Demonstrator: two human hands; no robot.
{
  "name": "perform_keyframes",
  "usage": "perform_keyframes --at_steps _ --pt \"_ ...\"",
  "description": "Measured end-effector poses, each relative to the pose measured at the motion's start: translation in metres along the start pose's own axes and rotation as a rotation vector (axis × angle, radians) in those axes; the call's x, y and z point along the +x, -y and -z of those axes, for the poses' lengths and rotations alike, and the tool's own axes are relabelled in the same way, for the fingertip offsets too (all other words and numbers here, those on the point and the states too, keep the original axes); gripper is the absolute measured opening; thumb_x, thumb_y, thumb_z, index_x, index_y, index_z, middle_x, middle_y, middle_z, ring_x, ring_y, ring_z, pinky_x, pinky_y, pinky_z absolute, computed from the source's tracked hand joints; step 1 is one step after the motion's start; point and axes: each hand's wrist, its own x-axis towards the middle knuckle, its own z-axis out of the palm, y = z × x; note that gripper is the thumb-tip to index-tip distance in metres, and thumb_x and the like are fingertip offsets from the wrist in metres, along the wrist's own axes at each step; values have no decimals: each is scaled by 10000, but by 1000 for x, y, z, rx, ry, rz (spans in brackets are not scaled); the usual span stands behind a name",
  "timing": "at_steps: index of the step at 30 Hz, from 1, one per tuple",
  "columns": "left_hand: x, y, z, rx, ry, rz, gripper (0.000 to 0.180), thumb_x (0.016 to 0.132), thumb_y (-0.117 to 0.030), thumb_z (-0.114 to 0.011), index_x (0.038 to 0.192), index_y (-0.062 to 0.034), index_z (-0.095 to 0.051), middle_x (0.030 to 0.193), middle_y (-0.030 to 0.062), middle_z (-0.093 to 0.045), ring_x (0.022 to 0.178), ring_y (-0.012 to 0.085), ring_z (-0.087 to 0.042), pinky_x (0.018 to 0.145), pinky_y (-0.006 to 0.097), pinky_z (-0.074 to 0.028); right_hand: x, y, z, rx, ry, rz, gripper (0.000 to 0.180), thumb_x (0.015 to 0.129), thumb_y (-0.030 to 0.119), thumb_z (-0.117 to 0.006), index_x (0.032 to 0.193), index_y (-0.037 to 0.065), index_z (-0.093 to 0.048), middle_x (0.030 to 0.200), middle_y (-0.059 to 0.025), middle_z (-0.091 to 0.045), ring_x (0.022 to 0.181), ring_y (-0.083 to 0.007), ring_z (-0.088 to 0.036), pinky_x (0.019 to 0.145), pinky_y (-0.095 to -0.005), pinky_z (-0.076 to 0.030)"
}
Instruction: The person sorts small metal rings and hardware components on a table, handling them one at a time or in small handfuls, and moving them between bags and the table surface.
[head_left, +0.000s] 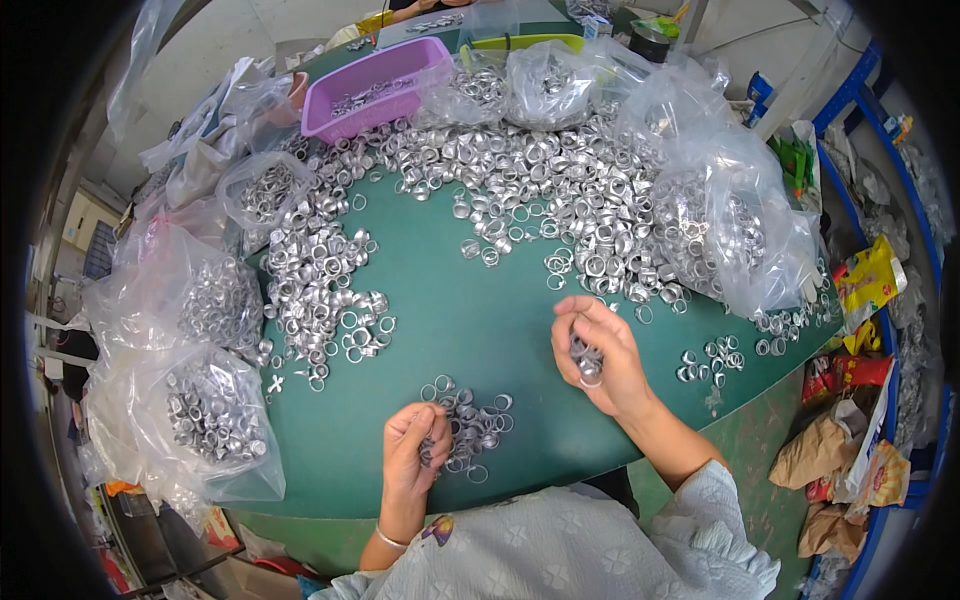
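Silver metal rings are what both hands deal with. My right hand [612,365] is raised over the right-centre of the green table, its fingers curled round several metal rings [588,360]. My left hand [408,445] is closed near the front edge, beside a small pile of loose rings [480,425]. Some rings show at its curled fingers, though how many it holds is hidden. A large heap of rings [540,165] spreads along the far side, with another heap [315,280] on the left.
Clear plastic bags of rings stand at the left [225,430] and right [740,230]. A purple basket [375,90] sits at the back. A small ring cluster [712,358] lies near the right edge. Blue shelving [858,85] stands at right. Another person's hand [412,9] shows at the far end.
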Motion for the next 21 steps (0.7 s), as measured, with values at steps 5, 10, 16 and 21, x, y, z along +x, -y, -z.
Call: perform_keyframes --at_steps 5,10,16,21 --pt "-1 -1 -1 4 -2 -10 176 889 -133 -499 880 27 -572 624 37 -438 455 86 -376 359 180 -275 -9 -3 -13 -621 64 197 299 843 36 -490 1126 1 -400 721 -34 -530 569 -63 -455 475 -201 -361" --pt "-1 -1 -1 16 -1 -21 171 888 -129 -500 884 27 -570 627 39 -440 457 85 -374 362 182 -272 -10 -10 -18 -920 31 457 311 783 -27 -547 1051 -8 -390 710 -49 -573 576 -74 -510 505 -216 -409" --pt "0 0 0 21 4 -24 171 886 -132 -505 884 26 -570 626 39 -439 456 84 -374 364 181 -274 -10 -11 -19 -1096 18 558 308 764 -41 -580 989 1 -374 684 -66 -588 534 -87 -526 453 -224 -406" --pt "-1 1 1 38 -10 -44 155 877 -106 -515 892 29 -590 617 37 -461 450 86 -396 367 184 -284 -13 -3 -24 -587 31 197 289 810 21 -549 1036 2 -371 666 -48 -540 517 -76 -470 448 -196 -368"
